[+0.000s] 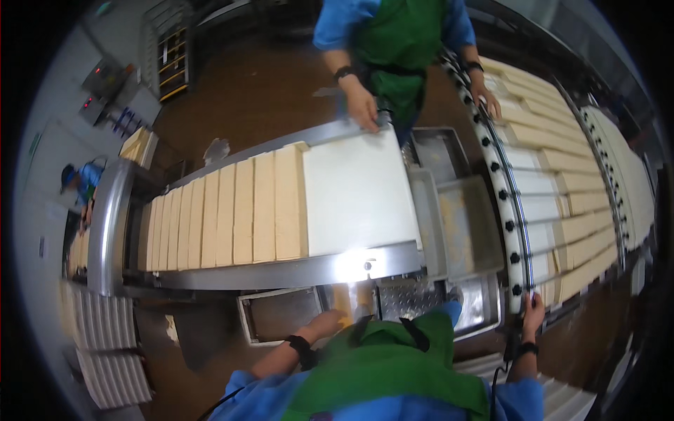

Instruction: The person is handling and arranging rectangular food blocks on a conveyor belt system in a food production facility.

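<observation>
My right hand [533, 311] grips the near end of a long metal rod [508, 181], which runs along the edge of the right-hand conveyor [532, 173]. Below the near rail of the middle conveyor [358, 194], my left hand [327, 322] hangs in front of my green apron [384, 363]. It is next to a yellow object [342, 302]; its fingers are blurred, and I cannot tell whether it holds anything. Long cream-coloured food blocks [263, 205] lie side by side on the middle conveyor. More cream-coloured blocks [584, 226] lie on the right conveyor, with thin rods between them.
Opposite me stands a co-worker in a green apron [400, 31], one hand [487, 102] at the rod's far end, the other [363, 108] over the middle conveyor's end. Grey trays [468, 226] stand between the conveyors. Ribbed pale panels [105, 321] are stacked lower left.
</observation>
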`<state>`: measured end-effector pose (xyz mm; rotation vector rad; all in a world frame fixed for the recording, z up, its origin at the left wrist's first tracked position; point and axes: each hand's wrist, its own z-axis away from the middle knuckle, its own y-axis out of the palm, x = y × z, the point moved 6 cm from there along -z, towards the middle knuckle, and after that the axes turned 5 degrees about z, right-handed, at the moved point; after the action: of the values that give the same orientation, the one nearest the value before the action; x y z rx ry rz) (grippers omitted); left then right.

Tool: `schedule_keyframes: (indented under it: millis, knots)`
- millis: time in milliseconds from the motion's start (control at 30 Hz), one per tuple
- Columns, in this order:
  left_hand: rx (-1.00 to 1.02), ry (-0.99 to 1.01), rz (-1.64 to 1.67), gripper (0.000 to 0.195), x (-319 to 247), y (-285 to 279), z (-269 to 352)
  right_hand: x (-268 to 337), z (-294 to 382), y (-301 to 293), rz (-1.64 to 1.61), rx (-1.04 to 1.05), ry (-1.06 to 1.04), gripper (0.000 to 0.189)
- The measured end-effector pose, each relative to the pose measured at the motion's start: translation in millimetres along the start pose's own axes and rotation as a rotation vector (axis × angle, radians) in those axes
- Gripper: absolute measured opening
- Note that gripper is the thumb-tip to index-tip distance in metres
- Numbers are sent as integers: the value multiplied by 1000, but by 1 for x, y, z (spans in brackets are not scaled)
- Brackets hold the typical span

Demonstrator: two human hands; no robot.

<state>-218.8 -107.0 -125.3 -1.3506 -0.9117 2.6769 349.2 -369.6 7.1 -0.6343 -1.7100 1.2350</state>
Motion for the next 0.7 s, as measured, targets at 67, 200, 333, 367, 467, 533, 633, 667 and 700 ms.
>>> schedule_keyframes:
  millis: [67,200,333,367,467,533,633,667,700]
  knots:
    - [9,-31,-64,38,9,3,3,0,-1,1,-42,8,-16,33]
    - [-47,-31,-58,37,14,3,14,-5,-3,6,-1,65,11,33]
    - [-25,-109,-33,36,24,10,21,-12,0,11,-68,31,-30,31]
    - [7,-127,-41,36,28,15,23,-13,0,9,-77,10,-75,31]
    - [-33,-116,-19,38,39,21,22,-14,-10,8,-153,67,-79,28]
    - [-85,-170,-5,37,47,19,25,1,-22,-10,-210,-175,-157,24]
    - [-134,-290,21,33,47,14,32,64,-64,-22,-66,-241,-411,27]
    - [-89,-376,-4,32,47,11,34,90,-78,-8,-248,-54,-389,30]
    - [-51,-456,-21,31,43,10,37,115,-86,4,-411,142,-349,34]
